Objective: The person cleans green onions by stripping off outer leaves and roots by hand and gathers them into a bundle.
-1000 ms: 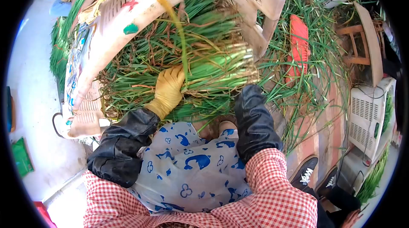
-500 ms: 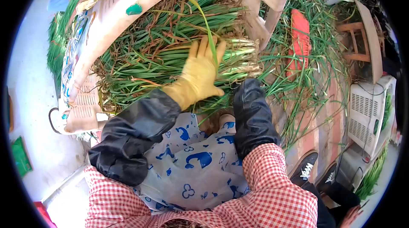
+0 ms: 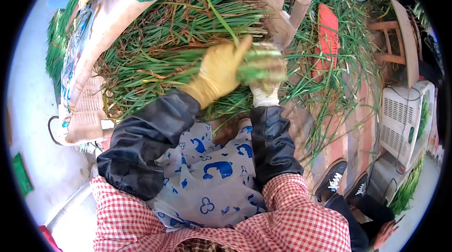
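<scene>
In front of me a large pale plastic crate (image 3: 92, 103) holds layers of green chives (image 3: 146, 66), with their pale root ends toward the right. My left hand (image 3: 217, 70), in a yellow glove, is closed around a bunch of chives (image 3: 261, 69) lifted slightly from the pile; motion blurs it. My right hand (image 3: 266, 94), in a whitish glove, is at the root end of the same bunch, its fingers partly hidden by the stalks. A yellow-green strap (image 3: 214, 9) runs from the crate's far rim down to my left hand.
Loose chives (image 3: 351, 40) cover the floor at right, around a red plastic piece (image 3: 326, 40). A wooden stool (image 3: 393, 42) and white crates (image 3: 400, 120) stand further right. Another person's shoes (image 3: 332, 181) are close on my right. More chives (image 3: 55, 54) lie left of the crate.
My left hand has gone from lying spread on the chives to gripping a bunch. My right hand, hidden before, now shows at the root end. The view has shifted slightly.
</scene>
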A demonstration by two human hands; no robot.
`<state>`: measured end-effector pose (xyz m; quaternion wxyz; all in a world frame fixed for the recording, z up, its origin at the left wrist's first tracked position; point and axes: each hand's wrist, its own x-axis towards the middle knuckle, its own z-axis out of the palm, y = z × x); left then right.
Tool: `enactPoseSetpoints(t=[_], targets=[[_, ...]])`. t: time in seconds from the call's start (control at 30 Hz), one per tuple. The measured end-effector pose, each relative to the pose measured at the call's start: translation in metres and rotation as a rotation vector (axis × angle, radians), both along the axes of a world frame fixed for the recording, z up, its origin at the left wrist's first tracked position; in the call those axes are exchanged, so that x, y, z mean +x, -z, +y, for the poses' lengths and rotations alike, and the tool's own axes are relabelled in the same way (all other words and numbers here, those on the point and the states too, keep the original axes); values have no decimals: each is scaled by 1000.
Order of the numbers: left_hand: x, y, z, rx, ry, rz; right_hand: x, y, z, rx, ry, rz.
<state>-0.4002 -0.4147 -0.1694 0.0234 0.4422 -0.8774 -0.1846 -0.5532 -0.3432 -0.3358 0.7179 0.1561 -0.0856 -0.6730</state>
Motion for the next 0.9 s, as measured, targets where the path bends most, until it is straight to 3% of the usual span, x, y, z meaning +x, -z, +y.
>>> enactPoseSetpoints(t=[0.03,0.07,0.17,0.23,0.37,0.43,0.5,0.57,0.6,0.63,0.7,0.73,0.8,0.83,0.9], targets=[[-1,-8,-15,90,-100,141,11,-57,-21,664,20,442],[0,-4,-18,22,-74,112,16,-63,-22,589,40,392],[17,-18,-44,222,-298,283,20,-72,-16,546,11,362],[41,-13,-66,522,-307,692,20,-62,-11,583,-50,368],[55,-17,-70,455,-382,714,9,-44,7,732,-107,673],[57,-23,-71,453,-409,718,5,-41,22,755,117,1256],[56,-24,-68,458,-432,726,3,-43,18,819,176,1229],[53,-21,-59,560,-312,855,-1,-71,15,434,315,1274],[44,-24,-45,394,-220,679,3,-88,4,379,328,1154],[36,-31,-30,221,-128,494,8,-100,-24,357,348,870],[32,-29,-18,171,-12,438,5,-100,-36,405,270,707],[28,-26,-7,97,37,268,8,-109,-38,402,266,702],[14,-35,21,17,12,11,12,-125,-45,122,168,595],[11,-40,22,19,4,12,12,-121,-44,121,159,596],[9,-47,24,-287,19,5,14,-120,-43,46,120,691]])
